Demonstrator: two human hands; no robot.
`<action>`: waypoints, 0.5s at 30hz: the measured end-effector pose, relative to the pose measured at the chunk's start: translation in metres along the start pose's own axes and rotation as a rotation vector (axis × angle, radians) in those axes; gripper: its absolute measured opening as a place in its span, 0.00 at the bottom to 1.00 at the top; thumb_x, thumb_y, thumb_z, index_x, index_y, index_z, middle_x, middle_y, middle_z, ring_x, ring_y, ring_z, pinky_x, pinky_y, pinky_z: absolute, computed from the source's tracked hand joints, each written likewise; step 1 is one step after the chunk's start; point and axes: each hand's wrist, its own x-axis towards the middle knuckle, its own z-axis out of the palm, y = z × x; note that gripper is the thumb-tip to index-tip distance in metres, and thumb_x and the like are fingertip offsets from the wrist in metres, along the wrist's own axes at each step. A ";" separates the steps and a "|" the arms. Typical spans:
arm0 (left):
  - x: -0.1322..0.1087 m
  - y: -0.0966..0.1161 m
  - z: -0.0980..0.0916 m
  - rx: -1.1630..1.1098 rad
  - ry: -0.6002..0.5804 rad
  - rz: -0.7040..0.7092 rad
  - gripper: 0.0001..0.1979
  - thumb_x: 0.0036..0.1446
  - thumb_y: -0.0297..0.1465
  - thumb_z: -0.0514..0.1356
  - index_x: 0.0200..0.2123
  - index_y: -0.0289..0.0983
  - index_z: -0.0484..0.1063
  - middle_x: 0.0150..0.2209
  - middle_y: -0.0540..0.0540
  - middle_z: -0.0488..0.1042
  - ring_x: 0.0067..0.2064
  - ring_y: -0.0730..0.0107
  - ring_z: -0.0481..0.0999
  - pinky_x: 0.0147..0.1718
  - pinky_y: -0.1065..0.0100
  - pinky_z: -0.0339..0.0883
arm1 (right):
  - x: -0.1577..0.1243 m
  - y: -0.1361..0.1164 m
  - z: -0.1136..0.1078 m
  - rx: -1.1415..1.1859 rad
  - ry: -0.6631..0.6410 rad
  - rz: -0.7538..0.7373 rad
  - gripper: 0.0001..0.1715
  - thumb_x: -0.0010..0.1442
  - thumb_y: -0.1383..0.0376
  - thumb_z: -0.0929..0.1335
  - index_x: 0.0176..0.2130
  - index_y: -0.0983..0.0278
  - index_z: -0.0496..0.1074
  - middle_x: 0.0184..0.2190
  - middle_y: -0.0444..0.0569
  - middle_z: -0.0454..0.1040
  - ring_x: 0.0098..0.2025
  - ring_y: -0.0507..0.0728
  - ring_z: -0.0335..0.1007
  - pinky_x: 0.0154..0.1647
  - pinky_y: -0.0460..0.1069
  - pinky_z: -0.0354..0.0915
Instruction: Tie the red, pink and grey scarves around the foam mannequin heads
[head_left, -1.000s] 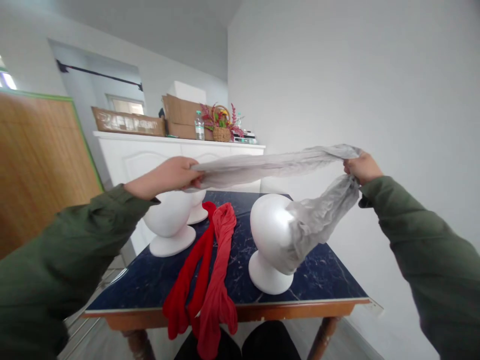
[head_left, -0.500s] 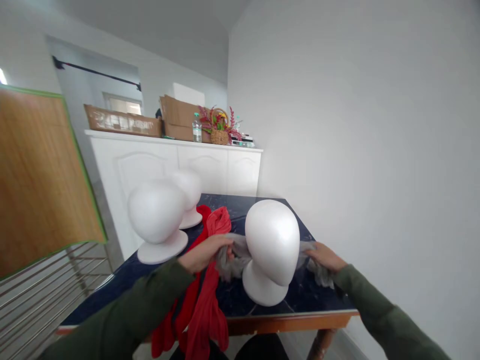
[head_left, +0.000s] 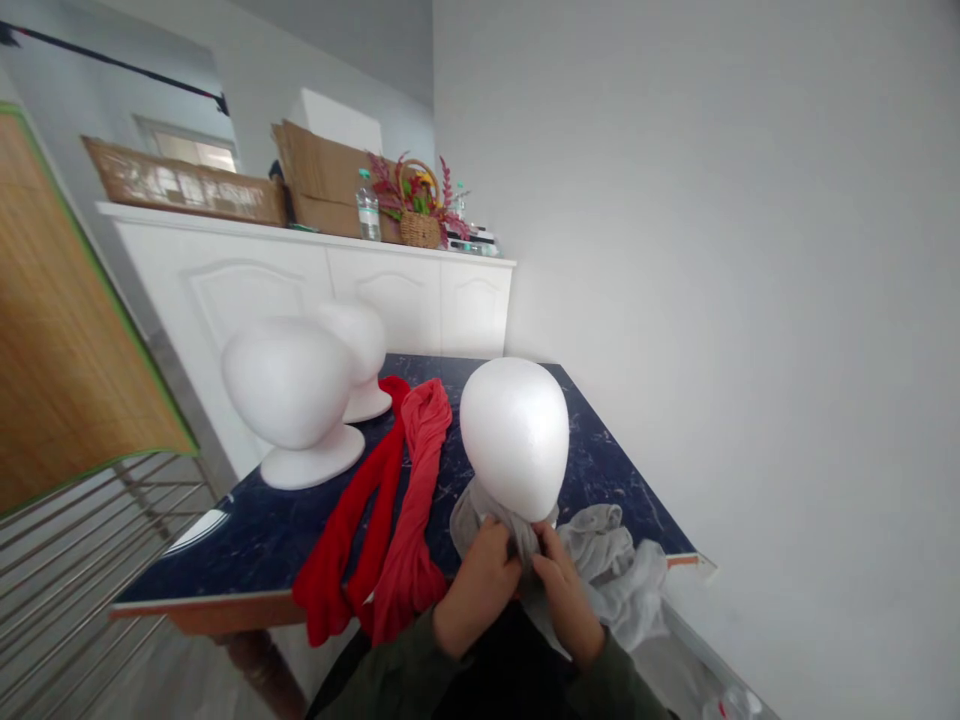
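Observation:
A white foam mannequin head (head_left: 514,430) stands near the table's front edge, with a thin grey scarf (head_left: 470,510) wrapped around its neck. My left hand (head_left: 484,580) grips the scarf just below the chin. Close beside it, my right hand (head_left: 561,585) is closed on the scarf too. A loose length of the grey cloth spreads to the right and hangs over the table's edge. Left of the head lie a bright red scarf (head_left: 349,540) and a coral-red scarf (head_left: 420,480), both drooping over the front edge.
Two more white foam heads, a nearer one (head_left: 289,390) and a farther one (head_left: 360,350), stand on the left of the dark blue table (head_left: 240,550). A metal rack (head_left: 82,560) is at the left. Behind is a white cabinet (head_left: 390,290) bearing boxes, a bottle and a flower basket (head_left: 420,228).
Both hands have come from either side of the head to meet in front of its neck, bringing the grey scarf around it. The view has tilted down and shifted.

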 end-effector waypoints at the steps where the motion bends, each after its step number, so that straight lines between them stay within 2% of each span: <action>1: 0.000 -0.004 0.002 0.049 0.034 0.044 0.11 0.48 0.27 0.54 0.38 0.36 0.67 0.41 0.41 0.66 0.45 0.58 0.65 0.47 0.58 0.58 | 0.000 -0.003 -0.001 0.005 -0.028 -0.005 0.22 0.53 0.62 0.63 0.48 0.62 0.66 0.50 0.50 0.68 0.53 0.60 0.60 0.55 0.53 0.54; 3: -0.002 -0.014 0.008 0.147 0.090 0.127 0.12 0.49 0.28 0.55 0.40 0.36 0.65 0.40 0.42 0.66 0.44 0.58 0.65 0.46 0.57 0.58 | 0.002 -0.006 -0.001 -0.010 -0.066 0.007 0.26 0.50 0.60 0.67 0.49 0.62 0.67 0.50 0.50 0.69 0.53 0.62 0.61 0.54 0.54 0.54; 5: -0.005 -0.022 0.014 0.238 0.124 0.148 0.11 0.50 0.27 0.53 0.39 0.36 0.65 0.39 0.41 0.65 0.44 0.57 0.65 0.47 0.56 0.57 | 0.006 -0.008 0.001 -0.033 -0.089 0.059 0.27 0.47 0.58 0.70 0.47 0.63 0.70 0.46 0.51 0.72 0.49 0.63 0.64 0.51 0.54 0.57; 7: -0.006 -0.025 0.017 0.263 0.154 0.118 0.12 0.51 0.27 0.53 0.40 0.35 0.64 0.39 0.40 0.65 0.44 0.57 0.65 0.47 0.55 0.58 | 0.009 -0.007 0.005 -0.019 -0.091 0.131 0.21 0.46 0.57 0.71 0.39 0.65 0.74 0.37 0.50 0.75 0.42 0.62 0.67 0.45 0.53 0.60; 9: -0.006 -0.025 0.014 0.191 0.175 0.076 0.14 0.49 0.27 0.55 0.42 0.35 0.63 0.40 0.40 0.66 0.44 0.57 0.66 0.45 0.57 0.59 | 0.011 -0.006 0.007 0.064 -0.072 0.187 0.15 0.47 0.56 0.69 0.28 0.66 0.74 0.27 0.48 0.74 0.35 0.58 0.67 0.39 0.51 0.60; 11: -0.004 -0.025 0.006 0.086 0.166 0.031 0.16 0.46 0.28 0.58 0.41 0.35 0.63 0.40 0.40 0.67 0.44 0.55 0.67 0.44 0.58 0.60 | 0.010 -0.007 0.008 0.215 -0.045 0.226 0.16 0.47 0.55 0.69 0.19 0.64 0.69 0.20 0.44 0.68 0.29 0.54 0.63 0.33 0.48 0.59; 15: 0.005 -0.026 -0.014 -0.150 0.064 -0.142 0.14 0.38 0.27 0.64 0.33 0.36 0.68 0.34 0.42 0.71 0.44 0.49 0.68 0.44 0.59 0.57 | 0.007 -0.013 0.004 0.455 -0.069 0.267 0.19 0.45 0.56 0.69 0.15 0.63 0.60 0.17 0.41 0.61 0.24 0.51 0.56 0.27 0.46 0.55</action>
